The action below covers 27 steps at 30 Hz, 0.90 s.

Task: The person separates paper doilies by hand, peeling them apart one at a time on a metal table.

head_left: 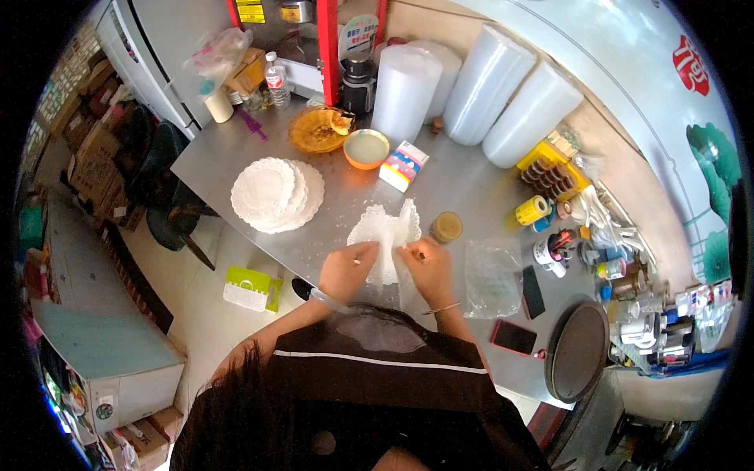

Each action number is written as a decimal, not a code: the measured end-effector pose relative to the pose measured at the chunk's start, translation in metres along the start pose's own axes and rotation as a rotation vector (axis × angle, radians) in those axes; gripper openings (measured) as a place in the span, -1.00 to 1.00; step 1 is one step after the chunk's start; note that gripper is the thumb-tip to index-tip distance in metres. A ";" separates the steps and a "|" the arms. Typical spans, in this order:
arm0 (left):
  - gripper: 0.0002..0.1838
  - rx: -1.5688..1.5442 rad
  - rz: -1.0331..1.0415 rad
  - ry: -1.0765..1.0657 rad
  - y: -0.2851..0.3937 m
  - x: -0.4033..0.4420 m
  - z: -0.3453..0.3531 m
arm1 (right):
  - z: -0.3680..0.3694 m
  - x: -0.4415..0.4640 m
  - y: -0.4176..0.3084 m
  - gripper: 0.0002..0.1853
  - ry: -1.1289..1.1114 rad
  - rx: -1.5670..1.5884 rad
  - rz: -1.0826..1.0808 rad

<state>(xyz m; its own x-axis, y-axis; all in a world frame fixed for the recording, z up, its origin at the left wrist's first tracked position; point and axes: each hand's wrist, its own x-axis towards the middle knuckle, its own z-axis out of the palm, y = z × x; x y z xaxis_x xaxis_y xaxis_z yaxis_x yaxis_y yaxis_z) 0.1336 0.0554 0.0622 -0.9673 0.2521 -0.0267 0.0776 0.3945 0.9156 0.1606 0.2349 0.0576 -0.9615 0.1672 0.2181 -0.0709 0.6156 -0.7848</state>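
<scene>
A white lacy-edged paper sheet point(385, 228) is bunched and creased in front of the body, over the metal table. My left hand point(346, 271) is closed on its left side, and my right hand point(426, 271) pinches its right side. To the upper left lies a stack of round white lacy papers point(271, 192). Just beyond my right hand stands a small jar with a brownish top point(447, 227). A clear plastic bag point(492, 276) lies flat to the right of that hand.
An orange bowl point(367, 149), an amber dish point(316, 129) and a small box point(404, 166) stand farther back, before tall plastic rolls point(407, 93). Two phones point(514, 337) and a round dark tray point(579, 352) lie at the right. Bottles and jars line the wall side.
</scene>
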 end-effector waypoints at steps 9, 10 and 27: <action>-0.60 -0.017 -0.065 -0.088 -0.010 0.010 0.011 | 0.010 -0.003 -0.019 -0.82 -0.189 -0.101 -0.042; -0.61 -0.041 -0.072 -0.102 -0.009 0.011 0.009 | 0.009 -0.002 -0.020 -0.82 -0.236 -0.107 -0.029; -0.60 0.087 0.136 -0.064 -0.005 0.003 0.003 | 0.021 -0.003 0.015 -0.71 -0.117 0.173 0.169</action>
<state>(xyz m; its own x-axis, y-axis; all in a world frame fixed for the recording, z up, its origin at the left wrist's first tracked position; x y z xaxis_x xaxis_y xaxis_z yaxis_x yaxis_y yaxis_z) 0.1315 0.0571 0.0562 -0.9294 0.3629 0.0672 0.2300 0.4272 0.8744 0.1567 0.2279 0.0330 -0.9870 0.1600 0.0152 0.0582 0.4438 -0.8942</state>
